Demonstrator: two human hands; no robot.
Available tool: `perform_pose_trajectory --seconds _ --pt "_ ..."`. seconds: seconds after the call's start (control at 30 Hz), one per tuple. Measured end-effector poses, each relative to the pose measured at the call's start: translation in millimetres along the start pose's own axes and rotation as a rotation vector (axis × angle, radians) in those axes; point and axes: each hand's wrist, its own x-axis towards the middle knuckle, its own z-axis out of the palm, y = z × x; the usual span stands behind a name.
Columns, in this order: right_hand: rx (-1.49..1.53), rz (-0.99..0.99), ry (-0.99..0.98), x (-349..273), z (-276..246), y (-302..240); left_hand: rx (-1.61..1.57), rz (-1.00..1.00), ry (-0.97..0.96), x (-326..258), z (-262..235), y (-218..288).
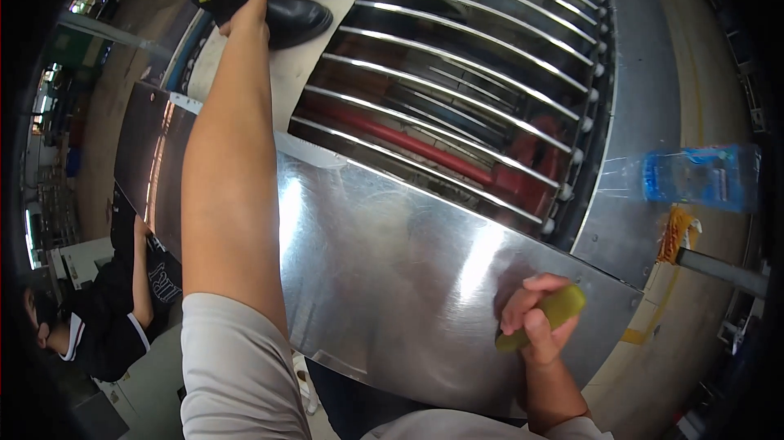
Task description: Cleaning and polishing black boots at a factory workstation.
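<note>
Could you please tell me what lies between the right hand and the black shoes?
In the head view, the shiny metal plate comes first, then a row of metal rods, then a strip of pale surface beside the black shoes.

Glossy boots (pixel 300 19), shiny metal table (pixel 392 277)

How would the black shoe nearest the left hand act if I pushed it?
The black shoe probably has a stiff toe, since it looks smoothly rounded. Its shine suggests it might feel slippery. Its long shape makes rolling unlikely.
</note>
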Motion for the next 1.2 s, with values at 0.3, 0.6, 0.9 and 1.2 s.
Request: perform_pose_trajectory --seconds 0.3,0.6,0.9,1.2 --pt "-0.073 0.048 0.038 1 2 -1 -0.762 -0.073 -0.374 -11 -56 -10" --pt "-0.010 0.048 0.066 -1 1 -5 -1.030 0.139 -0.527 -243 -174 -26" --pt "-0.128 0.095 0.052 2 7 -8 -1.136 -0.421 -0.967 -473 -342 -121" --pt "-0.281 0.031 0.052 -2 18 -16 -0.840 0.121 -0.749 -478 -338 -196"
